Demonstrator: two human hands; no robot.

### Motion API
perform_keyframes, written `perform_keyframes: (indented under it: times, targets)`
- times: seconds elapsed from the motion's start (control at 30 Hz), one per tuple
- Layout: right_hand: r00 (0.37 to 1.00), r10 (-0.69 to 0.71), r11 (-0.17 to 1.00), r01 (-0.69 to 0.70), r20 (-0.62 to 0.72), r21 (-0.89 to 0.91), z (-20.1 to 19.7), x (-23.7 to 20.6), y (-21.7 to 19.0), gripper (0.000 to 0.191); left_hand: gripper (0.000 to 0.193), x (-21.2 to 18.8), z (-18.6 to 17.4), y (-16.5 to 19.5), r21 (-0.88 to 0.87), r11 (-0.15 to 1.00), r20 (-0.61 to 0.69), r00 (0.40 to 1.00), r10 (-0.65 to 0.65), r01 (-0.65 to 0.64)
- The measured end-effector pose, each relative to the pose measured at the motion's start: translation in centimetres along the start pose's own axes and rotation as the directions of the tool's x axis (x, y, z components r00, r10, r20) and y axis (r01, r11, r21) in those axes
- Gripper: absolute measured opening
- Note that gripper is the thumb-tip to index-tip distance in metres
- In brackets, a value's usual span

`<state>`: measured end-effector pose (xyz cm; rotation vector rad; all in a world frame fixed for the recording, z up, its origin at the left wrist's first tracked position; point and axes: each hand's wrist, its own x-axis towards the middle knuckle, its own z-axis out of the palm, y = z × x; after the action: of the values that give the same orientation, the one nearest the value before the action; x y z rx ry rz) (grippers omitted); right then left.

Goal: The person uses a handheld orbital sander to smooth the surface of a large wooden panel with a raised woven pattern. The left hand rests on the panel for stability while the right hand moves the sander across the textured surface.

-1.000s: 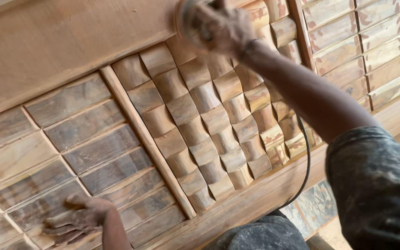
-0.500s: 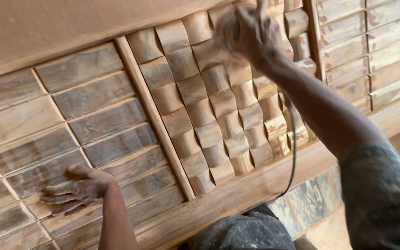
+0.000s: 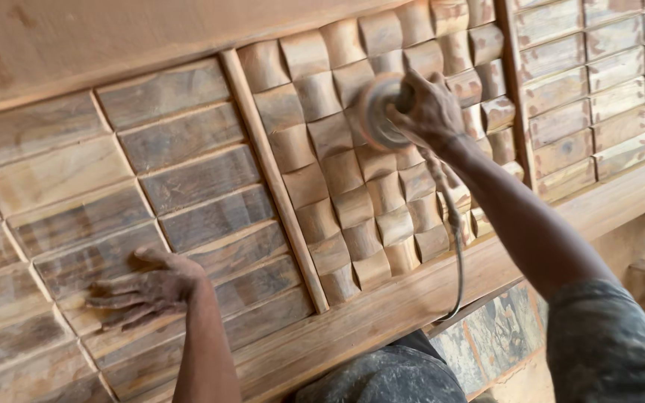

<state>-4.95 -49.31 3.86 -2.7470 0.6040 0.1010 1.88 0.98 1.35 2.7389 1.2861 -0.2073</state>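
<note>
Right hand point(image 3: 431, 110) wrapped tight around a disc sander point(image 3: 379, 113); the disc sits just left of the knuckles, pressed on the curved blocks of the carved wooden panel point(image 3: 352, 201). Power cord point(image 3: 457, 246) hangs from the tool past the wrist. Left hand point(image 3: 147, 287) flat, fingers spread, on the flat-slat section point(image 3: 181, 172), well apart from the sander.
</note>
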Motion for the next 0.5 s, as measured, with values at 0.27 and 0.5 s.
perform_keyframes:
  times: [0.27,0.5]
  targets:
    - [0.923,0.378,0.843,-0.375,0.072,0.385,-1.5,8.1,-1.9,0.04,0.09,0.0,0.5,-0.4,0.025,1.0,-0.042,0.999,0.016,-0.015]
    - [0.928,0.353,0.864,-0.372,0.12,0.338,-3.2,4.9,-1.5,0.039,0.092,0.1,0.6,-0.4,0.024,1.0,-0.007,1.0,0.018,-0.018]
